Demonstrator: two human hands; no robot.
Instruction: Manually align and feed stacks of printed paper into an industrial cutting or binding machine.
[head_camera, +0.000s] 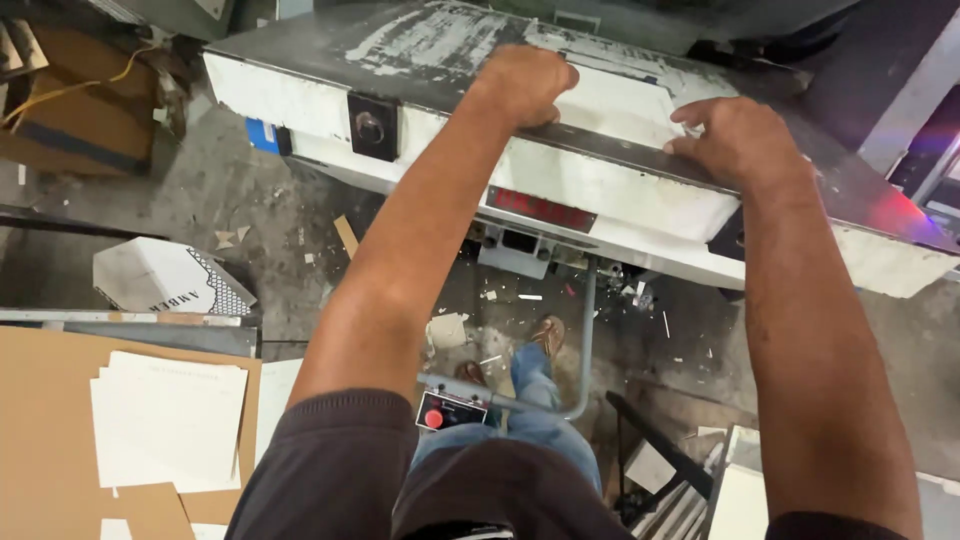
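I look down at a worn white machine table (300, 95) with a scratched grey top. A stack of white paper sheets (610, 100) lies on it at the front edge. My left hand (525, 82) rests on the stack's left end with its fingers curled over the paper. On the stack's right end, my right hand (735, 140) presses down with its fingers bent on the sheets. A red digital display (540, 208) and a round black knob (370, 127) sit on the machine's front face below my hands.
A foot pedal box with a red button (450, 410) and a bent metal bar (588, 340) stand by my feet. Brown cardboard with white sheets (165, 420) lies at the left. A white carton (165, 278), paper scraps and cardboard boxes (75, 100) litter the concrete floor.
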